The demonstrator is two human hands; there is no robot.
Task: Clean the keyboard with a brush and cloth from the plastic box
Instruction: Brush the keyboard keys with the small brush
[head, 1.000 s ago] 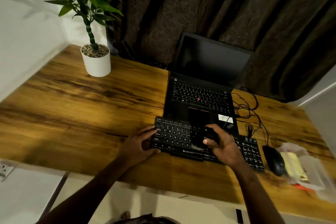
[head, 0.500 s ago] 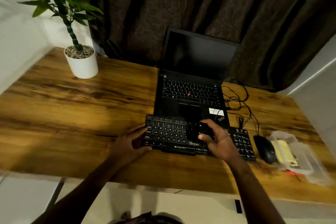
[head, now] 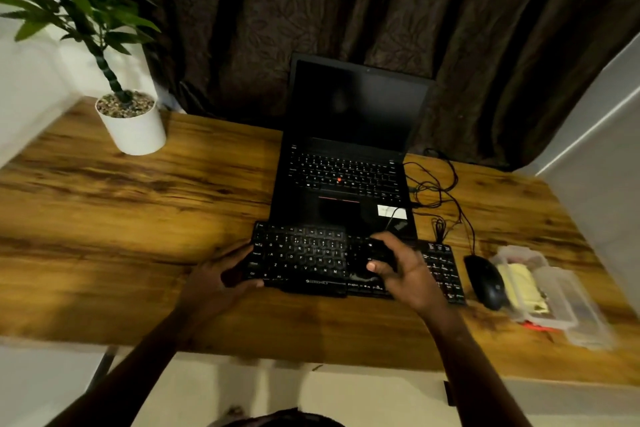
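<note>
Steadying the flat black keyboard (head: 304, 256), crosswise before the open black laptop (head: 346, 184), the left hand (head: 218, 282) grips its left end; the right hand (head: 408, 274) curls round something dark, probably the brush (head: 372, 257), mid-board

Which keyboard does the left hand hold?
The external keyboard before the laptop; the left hand grips its left end. The laptop's own is untouched.

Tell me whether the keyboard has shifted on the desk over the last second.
No. The keyboard lies along the laptop's front edge as before, its left end just past the laptop's left corner. Only the camera view shifted.
</note>
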